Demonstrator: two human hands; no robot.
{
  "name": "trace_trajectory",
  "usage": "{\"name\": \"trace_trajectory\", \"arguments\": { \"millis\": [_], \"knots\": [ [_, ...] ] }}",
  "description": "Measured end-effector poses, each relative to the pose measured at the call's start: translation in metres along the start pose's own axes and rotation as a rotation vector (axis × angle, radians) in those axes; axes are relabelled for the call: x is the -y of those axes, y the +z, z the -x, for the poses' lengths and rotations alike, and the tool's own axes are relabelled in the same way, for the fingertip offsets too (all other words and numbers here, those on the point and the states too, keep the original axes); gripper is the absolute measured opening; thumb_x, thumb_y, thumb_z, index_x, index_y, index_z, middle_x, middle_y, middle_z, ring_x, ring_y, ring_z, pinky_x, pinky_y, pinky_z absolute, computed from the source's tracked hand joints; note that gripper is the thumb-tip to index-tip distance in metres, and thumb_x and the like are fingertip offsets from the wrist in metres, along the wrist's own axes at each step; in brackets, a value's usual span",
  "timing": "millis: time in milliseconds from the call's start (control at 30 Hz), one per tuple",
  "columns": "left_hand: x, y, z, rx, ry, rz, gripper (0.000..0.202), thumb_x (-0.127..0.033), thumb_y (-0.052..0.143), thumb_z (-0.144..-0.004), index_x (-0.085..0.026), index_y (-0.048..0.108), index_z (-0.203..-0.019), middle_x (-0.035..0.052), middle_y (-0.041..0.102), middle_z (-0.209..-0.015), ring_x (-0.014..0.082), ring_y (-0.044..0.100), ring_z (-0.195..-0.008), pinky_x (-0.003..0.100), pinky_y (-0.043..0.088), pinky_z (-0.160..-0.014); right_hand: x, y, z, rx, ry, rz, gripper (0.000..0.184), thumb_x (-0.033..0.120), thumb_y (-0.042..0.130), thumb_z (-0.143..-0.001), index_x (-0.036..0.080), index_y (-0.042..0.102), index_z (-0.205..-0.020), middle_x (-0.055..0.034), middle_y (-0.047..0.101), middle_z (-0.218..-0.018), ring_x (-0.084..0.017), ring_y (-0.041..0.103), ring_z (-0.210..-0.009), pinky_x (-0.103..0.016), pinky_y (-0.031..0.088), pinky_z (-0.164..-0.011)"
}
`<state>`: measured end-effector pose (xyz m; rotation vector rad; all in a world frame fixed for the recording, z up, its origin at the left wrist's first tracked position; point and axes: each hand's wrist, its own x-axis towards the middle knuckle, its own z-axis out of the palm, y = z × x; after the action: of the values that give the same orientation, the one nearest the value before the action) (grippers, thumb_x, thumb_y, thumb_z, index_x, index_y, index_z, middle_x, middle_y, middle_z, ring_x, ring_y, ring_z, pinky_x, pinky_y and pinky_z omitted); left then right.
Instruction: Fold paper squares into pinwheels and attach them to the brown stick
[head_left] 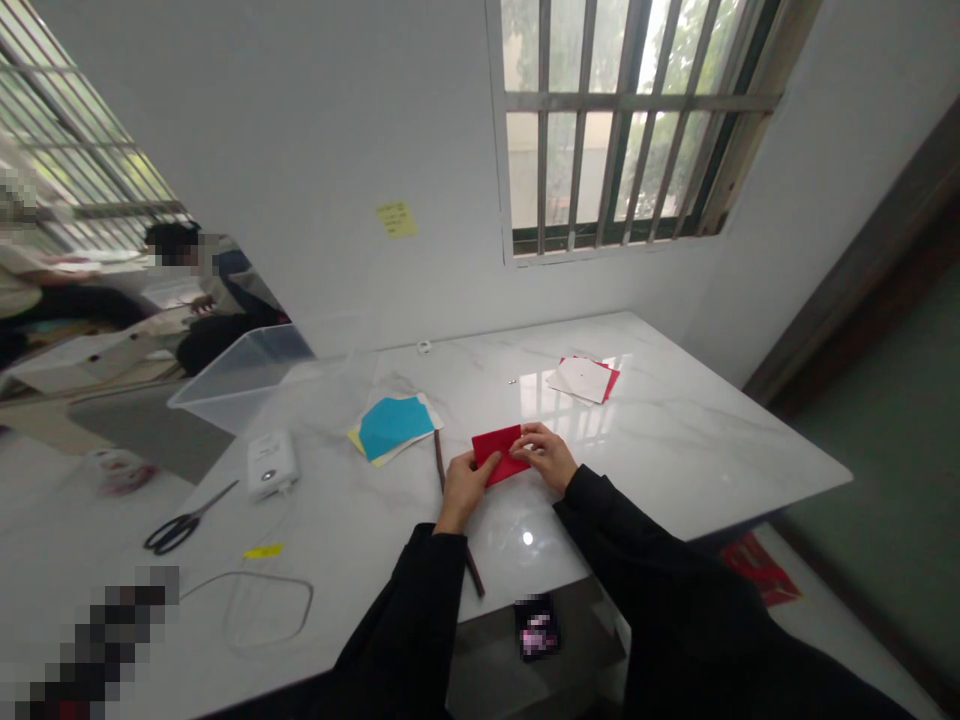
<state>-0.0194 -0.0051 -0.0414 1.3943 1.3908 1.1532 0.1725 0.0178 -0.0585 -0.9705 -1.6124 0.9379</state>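
Note:
A folded red paper [496, 443] lies on the white marble table [675, 440] in front of me. My left hand [465, 488] presses on its lower left part, with the index finger stretched onto the paper. My right hand [550, 455] pinches the paper's right edge between curled fingers. Both arms are in black sleeves. A thin dark stick [439, 462] lies on the table just left of my left hand and runs toward the front edge.
A stack of blue, yellow and white sheets [394, 428] lies left of the red paper. White and red sheets [583, 379] lie farther back. A clear plastic box [247, 375], a white device [271, 463], black scissors [184, 524] and a cable loop [259, 600] are at left. Other people sit far left.

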Motion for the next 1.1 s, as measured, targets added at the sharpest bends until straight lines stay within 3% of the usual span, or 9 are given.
{"name": "trace_trajectory", "arguments": {
  "millis": [467, 633, 1100],
  "knots": [
    [-0.010, 0.001, 0.006, 0.105, 0.016, 0.024, 0.046, -0.049, 0.073, -0.077, -0.010, 0.077, -0.102, 0.0111, 0.078, -0.089, 0.0252, 0.071, -0.078, 0.032, 0.054, -0.070, 0.008, 0.005, 0.001, 0.003, -0.014, 0.085, 0.009, 0.030, 0.073, -0.084, 0.024, 0.078, -0.086, -0.0030, 0.066, -0.093, -0.016, 0.059, -0.081, -0.027, 0.045, -0.068],
    [-0.009, 0.001, 0.006, 0.086, 0.020, -0.009, 0.046, -0.049, 0.074, -0.075, -0.010, 0.077, -0.099, 0.0107, 0.077, -0.086, 0.0253, 0.071, -0.077, 0.033, 0.054, -0.071, 0.011, 0.005, 0.002, 0.011, -0.005, 0.102, 0.009, 0.029, 0.072, -0.084, 0.022, 0.078, -0.084, -0.0024, 0.066, -0.086, -0.014, 0.059, -0.073, -0.027, 0.045, -0.066],
    [-0.005, 0.005, 0.006, 0.091, 0.046, 0.121, 0.051, -0.046, 0.076, -0.076, -0.010, 0.072, -0.112, 0.0130, 0.077, -0.101, 0.0264, 0.073, -0.089, 0.037, 0.058, -0.081, 0.018, 0.006, 0.003, -0.027, 0.075, 0.022, 0.017, 0.036, 0.069, -0.082, 0.020, 0.072, -0.085, -0.0031, 0.073, -0.088, -0.018, 0.067, -0.081, -0.028, 0.051, -0.069]
  ]
}}
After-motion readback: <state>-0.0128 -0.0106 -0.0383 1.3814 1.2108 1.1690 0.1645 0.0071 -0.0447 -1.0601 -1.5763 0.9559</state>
